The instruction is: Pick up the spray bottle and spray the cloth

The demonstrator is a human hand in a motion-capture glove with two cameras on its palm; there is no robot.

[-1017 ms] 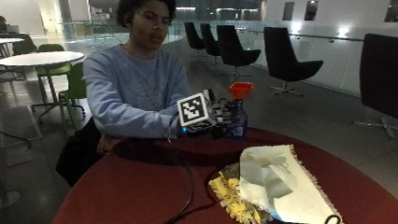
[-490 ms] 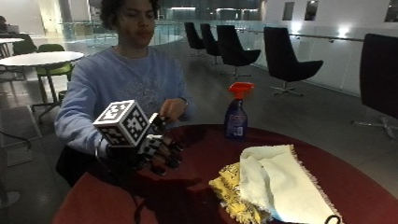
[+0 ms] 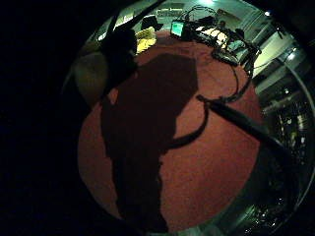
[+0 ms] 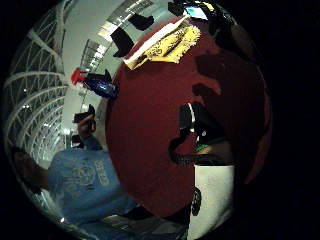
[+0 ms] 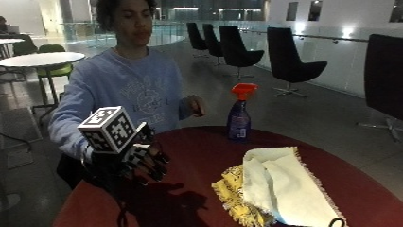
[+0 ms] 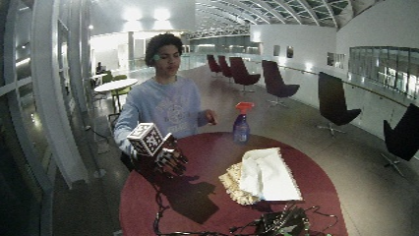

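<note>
A round dark-red table [image 5: 207,156] fills the near part of the scene, with a person in a light blue sweatshirt [image 5: 126,94] seated at its far left edge. On the near right of the tabletop lies a cream cloth [image 5: 283,189], folded loosely over a yellow fringed cloth [image 5: 230,191] that shows at its left side. A blue spray bottle with an orange-red trigger head [image 5: 239,118] stands upright at the far edge of the table, beyond the cloths. The black-gloved right hand [image 5: 142,161] hangs above the near left of the table, palm down, with its fingers [image 5: 157,168] loosely curled and holding nothing. The bottle stands well apart from those fingers, to their right and farther back; the cloths lie to their right too. The person's bare left hand [image 5: 195,105] is raised just left of the bottle, not touching it.
</note>
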